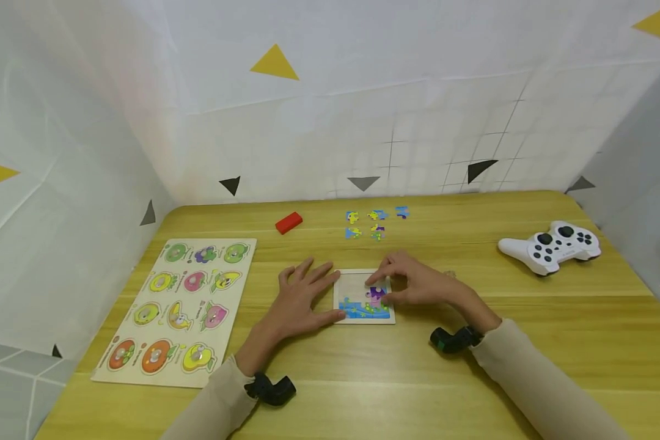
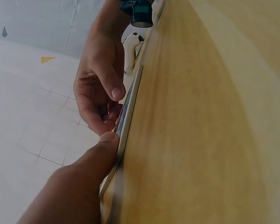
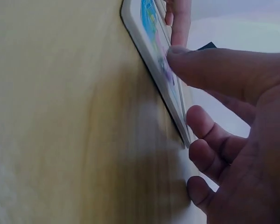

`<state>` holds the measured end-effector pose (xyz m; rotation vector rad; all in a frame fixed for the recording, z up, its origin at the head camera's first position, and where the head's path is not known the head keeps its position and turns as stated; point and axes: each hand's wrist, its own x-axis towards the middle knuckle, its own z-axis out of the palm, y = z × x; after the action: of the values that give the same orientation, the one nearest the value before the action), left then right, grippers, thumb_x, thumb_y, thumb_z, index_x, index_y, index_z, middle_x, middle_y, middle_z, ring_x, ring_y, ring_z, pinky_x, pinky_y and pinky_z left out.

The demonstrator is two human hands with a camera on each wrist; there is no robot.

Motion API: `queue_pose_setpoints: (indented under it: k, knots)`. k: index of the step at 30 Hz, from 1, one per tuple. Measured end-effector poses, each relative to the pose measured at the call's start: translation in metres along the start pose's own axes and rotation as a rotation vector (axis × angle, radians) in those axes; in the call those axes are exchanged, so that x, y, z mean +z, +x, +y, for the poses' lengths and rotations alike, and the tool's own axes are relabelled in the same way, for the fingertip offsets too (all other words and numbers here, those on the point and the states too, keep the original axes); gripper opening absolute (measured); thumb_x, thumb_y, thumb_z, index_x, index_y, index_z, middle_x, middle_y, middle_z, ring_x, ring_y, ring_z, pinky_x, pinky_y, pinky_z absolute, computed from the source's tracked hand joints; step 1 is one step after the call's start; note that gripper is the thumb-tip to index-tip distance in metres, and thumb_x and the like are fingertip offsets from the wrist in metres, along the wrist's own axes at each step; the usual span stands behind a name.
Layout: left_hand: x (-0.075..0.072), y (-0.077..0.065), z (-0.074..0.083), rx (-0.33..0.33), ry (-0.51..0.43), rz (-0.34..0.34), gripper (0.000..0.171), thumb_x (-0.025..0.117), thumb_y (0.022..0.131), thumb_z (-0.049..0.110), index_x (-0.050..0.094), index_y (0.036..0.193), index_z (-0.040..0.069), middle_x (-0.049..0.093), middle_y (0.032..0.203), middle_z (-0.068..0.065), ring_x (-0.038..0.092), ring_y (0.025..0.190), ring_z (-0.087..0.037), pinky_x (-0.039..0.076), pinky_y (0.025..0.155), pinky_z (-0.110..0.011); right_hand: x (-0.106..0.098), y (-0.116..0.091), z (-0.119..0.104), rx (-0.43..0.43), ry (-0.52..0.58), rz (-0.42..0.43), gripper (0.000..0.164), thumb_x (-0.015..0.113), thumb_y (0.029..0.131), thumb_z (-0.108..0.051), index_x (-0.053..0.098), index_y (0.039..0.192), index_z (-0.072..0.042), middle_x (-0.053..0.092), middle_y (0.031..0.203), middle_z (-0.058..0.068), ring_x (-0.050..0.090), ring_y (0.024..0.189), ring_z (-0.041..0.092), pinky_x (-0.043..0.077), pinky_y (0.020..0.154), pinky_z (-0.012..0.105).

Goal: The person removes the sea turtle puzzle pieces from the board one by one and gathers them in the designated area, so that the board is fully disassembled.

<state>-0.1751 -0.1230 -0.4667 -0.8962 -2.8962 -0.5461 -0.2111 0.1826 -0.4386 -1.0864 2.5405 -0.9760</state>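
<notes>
A small framed jigsaw tray (image 1: 357,271) lies on the table, with blue, green and purple pieces joined along its bottom and right side. My left hand (image 1: 305,302) is spread at its left side, with fingertip and thumb at the frame. Over the right side reaches my right hand (image 1: 418,282). Its thumb (image 3: 179,53) rests at the assembled pieces, while the index fingertip is apart from it, near the top of the purple piece (image 1: 377,292). The other right fingers (image 3: 203,156) are loosely bent beyond the frame.
Several loose jigsaw pieces (image 1: 353,233) lie behind the tray. A red block (image 1: 289,222) is at the back, left of them. A wooden fruit puzzle board (image 1: 192,330) occupies the left side, and a white game controller (image 1: 550,247) the right. A pale cloth wall (image 1: 330,140) rises behind the table.
</notes>
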Motion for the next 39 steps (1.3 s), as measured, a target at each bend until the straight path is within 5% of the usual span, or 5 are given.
queue_pose_setpoints:
  k: [39]
  knots:
    - [-0.0011, -0.0005, 0.0012, -0.008, -0.008, -0.011, 0.082, 0.061, 0.087, 0.071, 0.044, 0.155, 0.030, 0.037, 0.165, 0.004, 0.022, 0.156, -0.037, 0.017, 0.114, -0.062, -0.0017, -0.0029, -0.0088, -0.014, -0.014, -0.044, 0.033, 0.081, 0.088, -0.021, 0.072, 0.119, -0.024, 0.066, 0.108, -0.007, 0.052, 0.103, 0.016, 0.042, 0.093, 0.039]
